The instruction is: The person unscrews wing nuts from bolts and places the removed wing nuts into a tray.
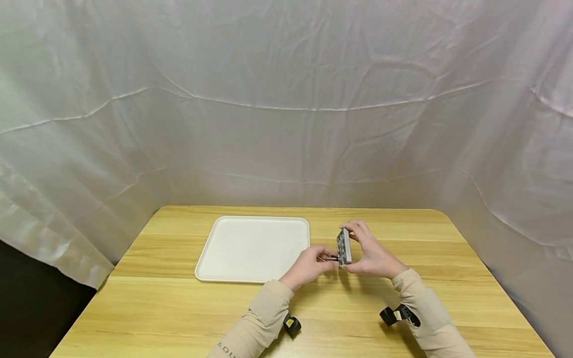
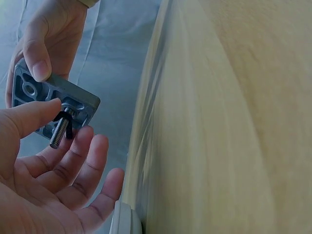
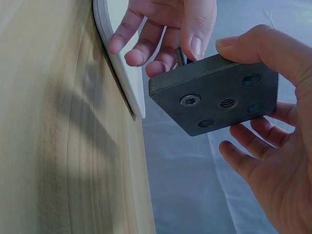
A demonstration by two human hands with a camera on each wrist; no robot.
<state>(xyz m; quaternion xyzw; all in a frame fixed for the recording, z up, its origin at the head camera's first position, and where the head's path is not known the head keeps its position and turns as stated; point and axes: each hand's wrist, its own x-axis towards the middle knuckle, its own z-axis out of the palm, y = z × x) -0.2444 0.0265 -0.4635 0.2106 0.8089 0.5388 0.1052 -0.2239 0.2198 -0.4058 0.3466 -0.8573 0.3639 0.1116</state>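
Note:
A grey metal plate (image 3: 214, 97) with several round holes is held up over the table by my right hand (image 1: 373, 256), thumb on one edge and fingers on the opposite one. Its recessed, ribbed back (image 2: 78, 97) faces my left hand (image 1: 311, 266). A threaded bolt (image 2: 59, 132) sticks out of that back, and its socket head (image 3: 190, 100) sits in a corner hole on the flat face. Around the bolt sits a black wing nut (image 2: 68, 127), pinched between my left thumb and fingers. The other left fingers spread loosely below the bolt.
A white rectangular tray (image 1: 255, 248) lies on the wooden table (image 1: 179, 313), just left of and behind my left hand. Pale curtains (image 1: 286, 149) hang behind the table and at both sides. Each wrist carries a black camera (image 1: 388, 316).

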